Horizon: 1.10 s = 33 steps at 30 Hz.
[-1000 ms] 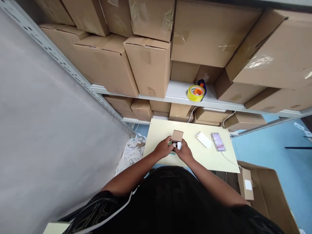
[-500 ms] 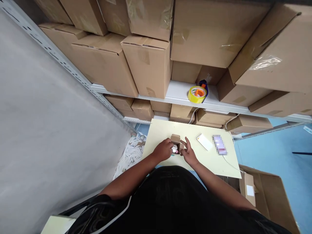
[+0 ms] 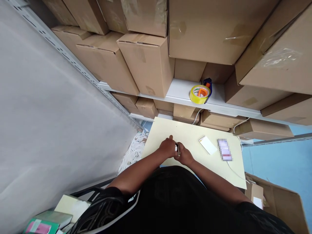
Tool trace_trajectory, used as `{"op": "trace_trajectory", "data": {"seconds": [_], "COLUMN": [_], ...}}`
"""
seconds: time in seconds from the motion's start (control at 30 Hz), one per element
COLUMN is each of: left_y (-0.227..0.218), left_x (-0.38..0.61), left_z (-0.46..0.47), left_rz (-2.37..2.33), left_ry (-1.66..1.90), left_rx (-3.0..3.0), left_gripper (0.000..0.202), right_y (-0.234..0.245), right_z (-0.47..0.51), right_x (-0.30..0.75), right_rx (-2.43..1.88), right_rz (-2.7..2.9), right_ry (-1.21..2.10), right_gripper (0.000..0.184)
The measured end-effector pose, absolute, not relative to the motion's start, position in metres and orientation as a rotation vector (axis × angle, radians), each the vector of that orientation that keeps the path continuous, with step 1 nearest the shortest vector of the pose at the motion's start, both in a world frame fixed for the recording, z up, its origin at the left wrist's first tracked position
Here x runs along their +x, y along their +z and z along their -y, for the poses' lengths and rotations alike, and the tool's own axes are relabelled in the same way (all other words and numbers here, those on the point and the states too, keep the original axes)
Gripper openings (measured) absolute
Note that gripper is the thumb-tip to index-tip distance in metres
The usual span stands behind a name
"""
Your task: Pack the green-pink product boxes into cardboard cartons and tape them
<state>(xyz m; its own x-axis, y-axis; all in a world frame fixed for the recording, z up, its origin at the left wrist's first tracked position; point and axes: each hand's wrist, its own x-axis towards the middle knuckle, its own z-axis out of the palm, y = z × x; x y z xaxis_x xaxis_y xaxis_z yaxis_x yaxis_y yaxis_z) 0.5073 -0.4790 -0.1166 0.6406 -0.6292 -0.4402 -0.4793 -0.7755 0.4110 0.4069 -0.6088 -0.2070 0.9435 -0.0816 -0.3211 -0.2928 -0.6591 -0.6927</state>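
Note:
Between my hands, over the pale yellow tabletop (image 3: 187, 133), is a small brown cardboard box (image 3: 179, 150) with its opening partly in sight. Something white or shiny shows inside it, too small to name. My left hand (image 3: 167, 148) is closed around the box's left side, back of the hand up and thumb pointing away from me. The fingers of my right hand (image 3: 184, 154) grip the right side. Most of the box is hidden by my fingers.
A white flat box (image 3: 207, 145) and a phone with a blurred screen (image 3: 224, 150) lie to the right. A tape dispenser with yellow tape (image 3: 199, 95) sits on the shelf (image 3: 181, 86) among cartons (image 3: 143, 61). A large open carton (image 3: 282, 198) stands at lower right.
The small box has been tilted, and its raised flap no longer shows. My right hand's spread fingers have closed on its right side. The view has shifted slightly.

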Motion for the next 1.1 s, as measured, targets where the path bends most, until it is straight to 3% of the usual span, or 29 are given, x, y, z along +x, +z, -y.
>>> {"op": "trace_trajectory", "data": {"seconds": [0.3,0.5,0.77,0.83,0.93,1.1], "left_y": [-0.042,0.009,0.007,0.0,-0.006,-0.005], "left_x": [0.517,0.54,0.549,0.546,0.542,0.541], "left_z": [0.433,0.379,0.352,0.353,0.357,0.373], "left_rz": [0.824,0.769,0.58,0.534,0.439,0.369], "left_ry": [-0.428,-0.131,-0.017,-0.063,-0.186,-0.319], "left_rx": [2.441,2.119,2.002,1.937,1.755,1.432], "left_gripper": [0.039,0.057,0.055,0.056,0.06,0.057], "right_y": [-0.216,-0.215,-0.196,-0.175,-0.132,-0.078], "right_z": [0.596,0.594,0.605,0.613,0.62,0.596], "right_x": [0.42,0.441,0.433,0.418,0.4,0.403], "right_rx": [-2.323,-2.258,-2.207,-2.202,-2.152,-1.921], "right_rz": [-0.326,-0.38,-0.285,-0.25,-0.14,0.022], "right_ry": [0.199,0.128,-0.019,-0.124,-0.227,-0.007], "right_gripper": [0.074,0.078,0.117,0.107,0.078,0.082]}}
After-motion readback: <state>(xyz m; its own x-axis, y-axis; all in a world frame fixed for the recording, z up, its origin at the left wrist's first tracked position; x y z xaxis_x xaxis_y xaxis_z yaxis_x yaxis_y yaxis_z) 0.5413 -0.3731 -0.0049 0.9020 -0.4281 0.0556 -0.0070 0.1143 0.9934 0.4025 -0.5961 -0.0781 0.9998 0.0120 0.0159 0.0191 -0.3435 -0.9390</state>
